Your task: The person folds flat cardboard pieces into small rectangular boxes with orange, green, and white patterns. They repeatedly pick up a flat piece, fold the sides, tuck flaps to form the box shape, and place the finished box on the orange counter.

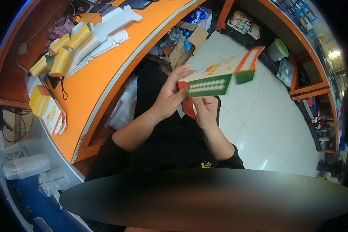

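Observation:
Over my lap I hold a partly unfolded cardboard carton (216,73), white with a green side panel and orange end flaps. My left hand (171,93) grips its left end, thumb on the near face and fingers on the far side. Below the green panel, my right hand (206,110) is closed on the carton's lower orange flap. The far right end of the carton tilts up, with a flap hanging down there. To the left, on the orange counter (100,69), lie several small yellow boxes (60,62) and a stack of flat cartons (52,112) in yellow, white and orange.
White flat card pieces (100,38) lie farther back on the counter. A cardboard box (181,50) of mixed items stands on the floor under the counter's edge. Across the tiled floor (266,123) are a green-rimmed bucket (277,50) and shelving. Stacked clear tubs (27,166) sit at lower left.

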Demonstrator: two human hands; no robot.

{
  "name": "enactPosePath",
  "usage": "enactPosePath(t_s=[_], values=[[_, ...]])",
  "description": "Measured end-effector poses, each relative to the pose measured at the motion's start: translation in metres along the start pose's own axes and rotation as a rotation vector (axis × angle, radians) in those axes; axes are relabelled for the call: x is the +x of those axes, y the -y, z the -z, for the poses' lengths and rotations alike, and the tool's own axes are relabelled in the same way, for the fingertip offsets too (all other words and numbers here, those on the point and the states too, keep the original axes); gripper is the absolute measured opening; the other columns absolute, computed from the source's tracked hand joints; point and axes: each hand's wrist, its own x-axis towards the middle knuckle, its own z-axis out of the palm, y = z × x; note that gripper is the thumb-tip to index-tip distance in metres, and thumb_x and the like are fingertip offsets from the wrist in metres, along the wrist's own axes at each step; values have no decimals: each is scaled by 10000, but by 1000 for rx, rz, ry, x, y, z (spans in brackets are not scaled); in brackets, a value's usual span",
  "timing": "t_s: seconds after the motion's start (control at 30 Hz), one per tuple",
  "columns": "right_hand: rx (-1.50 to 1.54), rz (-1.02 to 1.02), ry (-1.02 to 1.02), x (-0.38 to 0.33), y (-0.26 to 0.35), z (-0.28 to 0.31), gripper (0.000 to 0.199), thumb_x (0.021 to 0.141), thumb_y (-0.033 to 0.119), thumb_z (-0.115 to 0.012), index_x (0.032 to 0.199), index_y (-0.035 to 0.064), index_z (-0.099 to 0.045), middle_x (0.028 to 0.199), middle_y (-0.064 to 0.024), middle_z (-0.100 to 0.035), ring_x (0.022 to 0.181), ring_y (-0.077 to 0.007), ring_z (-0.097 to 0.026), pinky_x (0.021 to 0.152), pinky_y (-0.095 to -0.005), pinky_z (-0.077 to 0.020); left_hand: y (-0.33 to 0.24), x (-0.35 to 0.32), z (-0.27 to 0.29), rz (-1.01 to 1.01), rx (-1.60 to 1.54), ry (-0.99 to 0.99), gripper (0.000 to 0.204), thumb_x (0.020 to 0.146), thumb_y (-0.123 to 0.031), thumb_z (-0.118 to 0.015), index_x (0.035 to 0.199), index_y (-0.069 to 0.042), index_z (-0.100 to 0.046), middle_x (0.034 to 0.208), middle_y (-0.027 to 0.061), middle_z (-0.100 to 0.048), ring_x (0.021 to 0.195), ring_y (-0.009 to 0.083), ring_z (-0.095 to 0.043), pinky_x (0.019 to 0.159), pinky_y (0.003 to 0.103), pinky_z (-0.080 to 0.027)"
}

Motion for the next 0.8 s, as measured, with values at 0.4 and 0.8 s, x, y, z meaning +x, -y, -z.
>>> enactPosePath(t_s=[0.4,0.8], values=[[-547,-13,-379,31,19,32,110,834,116,-752,898,49,-693,924,-80,-675,701,-186,-617,622,-277,-473,20,-15,22,55,276,-235,620,1035,-491,-383,1300,62,-470,1193,159,-606,1083,254,-605,936,362,-478],[-834,441,-402,17,29,26,193,719,-3,-764,870,70,-668,935,-61,-692,834,-233,-658,762,-337,-503,-1,-15,23,561,-141,252,738,1003,-660,-282,1148,-27,-633,1099,126,-665,1043,225,-666,918,362,-510]])
